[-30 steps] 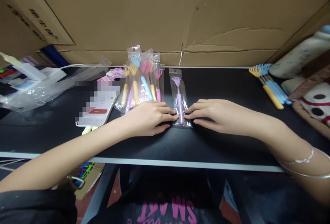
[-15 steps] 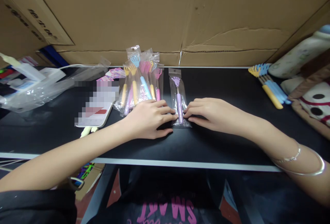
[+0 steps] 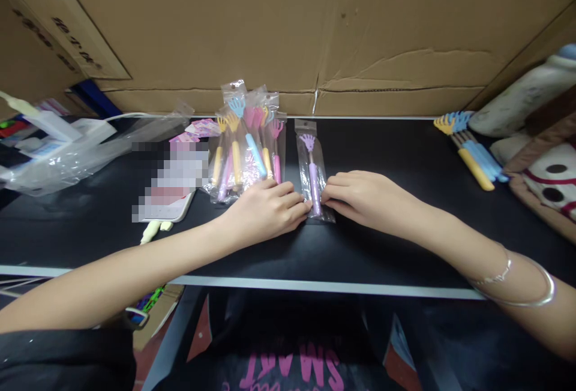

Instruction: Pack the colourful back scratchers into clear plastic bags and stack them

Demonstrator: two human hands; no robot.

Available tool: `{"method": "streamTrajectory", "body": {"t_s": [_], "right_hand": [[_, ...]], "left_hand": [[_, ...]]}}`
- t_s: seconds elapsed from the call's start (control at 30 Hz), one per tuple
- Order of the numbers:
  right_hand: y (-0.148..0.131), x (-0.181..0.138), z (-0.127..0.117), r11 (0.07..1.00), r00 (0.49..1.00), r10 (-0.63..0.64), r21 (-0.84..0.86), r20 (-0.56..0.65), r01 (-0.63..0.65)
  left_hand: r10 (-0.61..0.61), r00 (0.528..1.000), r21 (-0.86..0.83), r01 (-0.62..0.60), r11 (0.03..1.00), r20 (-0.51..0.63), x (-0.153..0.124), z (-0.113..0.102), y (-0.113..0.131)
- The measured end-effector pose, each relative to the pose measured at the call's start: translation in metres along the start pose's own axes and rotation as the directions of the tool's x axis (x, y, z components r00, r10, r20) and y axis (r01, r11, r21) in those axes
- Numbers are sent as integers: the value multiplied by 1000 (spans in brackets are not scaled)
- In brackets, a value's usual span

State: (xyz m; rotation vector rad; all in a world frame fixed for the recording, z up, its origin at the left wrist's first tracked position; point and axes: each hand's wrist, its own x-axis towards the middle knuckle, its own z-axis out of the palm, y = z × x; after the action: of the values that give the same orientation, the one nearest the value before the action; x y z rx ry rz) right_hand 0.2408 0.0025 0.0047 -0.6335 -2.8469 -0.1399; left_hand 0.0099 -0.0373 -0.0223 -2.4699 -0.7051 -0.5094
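1. Pressure should stay even, I think: left hand point(image 3: 265, 211) and right hand point(image 3: 364, 199) pinch the lower end of the clear packet point(image 3: 312, 163) from both sides with bent fingertips, keeping it flat on the black table point(image 3: 405, 157).
2. The packet lies mid-table, just right of the pile of packets point(image 3: 245, 145). Inside is a lilac scratcher, its claw head pointing away.

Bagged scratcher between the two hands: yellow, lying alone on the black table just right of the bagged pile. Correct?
Not quite. The head view shows the bagged scratcher touched by the left hand and right hand is purple, not yellow. The rest holds: it lies alone on the black table, just right of the bagged pile.
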Motion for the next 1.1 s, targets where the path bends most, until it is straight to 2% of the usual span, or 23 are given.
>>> {"method": "streamTrajectory", "body": {"t_s": [0.2, 0.33, 0.5, 0.7, 0.93, 1.1], "right_hand": [[0, 1, 2, 1000, 1000, -2, -20, -4, 2], [-1, 1, 2, 1000, 1000, 9, -24, 4, -9], [1, 0, 3, 996, 999, 37, 80, 26, -39], [3, -2, 1, 963, 987, 105, 236, 118, -131], [4, -2, 3, 961, 994, 8, 275, 104, -37], [-2, -1, 13, 976, 995, -47, 214, 88, 27]], "left_hand": [[34, 999, 107, -36, 994, 18, 0, -1, 3], [40, 999, 116, -43, 992, 25, 0, -2, 4], [-32, 999, 17, 32, 999, 12, 0, -1, -1], [-138, 990, -80, 141, 987, 39, -2, 0, -12], [-160, 986, -53, 158, 986, -40, 0, -4, -14], [-161, 982, -115, 150, 982, -102, 2, -5, -13]]}}
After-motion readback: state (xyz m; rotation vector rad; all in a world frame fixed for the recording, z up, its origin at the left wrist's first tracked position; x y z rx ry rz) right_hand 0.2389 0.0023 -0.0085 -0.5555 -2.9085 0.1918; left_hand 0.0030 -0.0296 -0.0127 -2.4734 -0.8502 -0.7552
